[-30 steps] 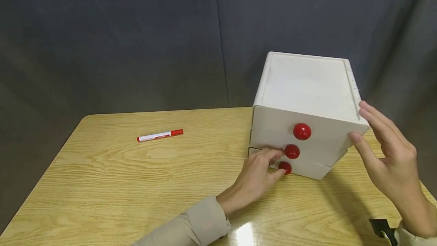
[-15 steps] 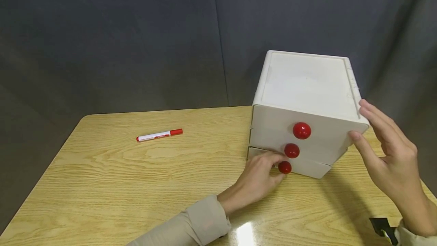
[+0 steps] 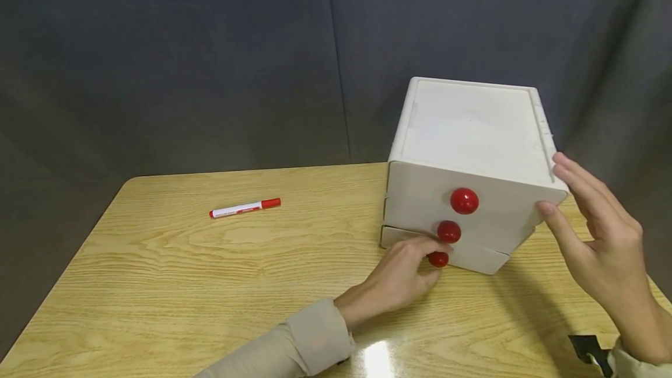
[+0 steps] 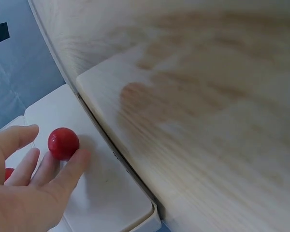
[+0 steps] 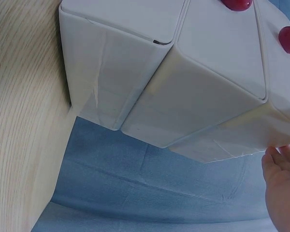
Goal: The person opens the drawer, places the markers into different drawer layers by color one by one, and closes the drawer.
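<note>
A white drawer cabinet (image 3: 475, 130) with three round red knobs stands at the right of the table. My left hand (image 3: 401, 276) is at the lowest drawer's knob (image 3: 438, 259), one finger over its top and the thumb below it. In the left wrist view, fingers surround this knob (image 4: 64, 143) against the white drawer front (image 4: 106, 183). My right hand (image 3: 604, 244) rests on the cabinet's upper right front corner, thumb on the front face, fairly straight fingers along the side. All the drawers sit in the cabinet.
A red-capped white marker (image 3: 245, 207) lies on the wood-grain table (image 3: 210, 284), left of the cabinet. A dark cloth (image 3: 236, 63) hangs behind the table. A black strap piece (image 3: 585, 347) shows by the right sleeve.
My left hand's fingers have shifted from beside the lower knobs to over the bottom knob, with the thumb now beneath it. The right hand and cabinet stay in place.
</note>
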Available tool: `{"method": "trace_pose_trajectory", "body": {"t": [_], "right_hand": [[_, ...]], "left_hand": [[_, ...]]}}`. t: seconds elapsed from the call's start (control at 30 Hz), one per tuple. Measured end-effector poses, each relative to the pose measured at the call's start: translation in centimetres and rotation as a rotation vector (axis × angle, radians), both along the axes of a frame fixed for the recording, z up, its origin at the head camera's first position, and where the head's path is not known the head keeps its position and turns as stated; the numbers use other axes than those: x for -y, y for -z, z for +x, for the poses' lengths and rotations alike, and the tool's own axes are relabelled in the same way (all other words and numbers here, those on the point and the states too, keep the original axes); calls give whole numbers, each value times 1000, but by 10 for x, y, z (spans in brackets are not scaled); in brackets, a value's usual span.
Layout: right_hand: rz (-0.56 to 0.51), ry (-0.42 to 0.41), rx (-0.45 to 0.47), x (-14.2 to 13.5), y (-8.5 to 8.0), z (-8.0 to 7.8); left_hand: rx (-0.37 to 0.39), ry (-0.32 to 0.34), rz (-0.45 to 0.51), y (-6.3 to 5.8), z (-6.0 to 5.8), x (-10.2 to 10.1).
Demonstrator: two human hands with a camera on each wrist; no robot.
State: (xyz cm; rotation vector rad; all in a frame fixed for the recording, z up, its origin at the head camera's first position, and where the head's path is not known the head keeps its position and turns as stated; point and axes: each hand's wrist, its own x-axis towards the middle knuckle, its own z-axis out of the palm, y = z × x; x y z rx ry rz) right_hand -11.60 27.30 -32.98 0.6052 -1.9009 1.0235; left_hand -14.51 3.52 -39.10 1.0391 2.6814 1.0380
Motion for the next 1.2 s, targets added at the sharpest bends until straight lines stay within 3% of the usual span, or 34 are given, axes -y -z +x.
{"method": "trace_pose_trajectory", "body": {"t": [0.63, 1.2], "right_hand": [[1, 2, -11, 0, 0, 0], [-7, -14, -11, 1, -1, 0]], "left_hand": [[-44, 40, -18, -1, -1, -1], [-25, 90, 7, -2, 9, 10]]}}
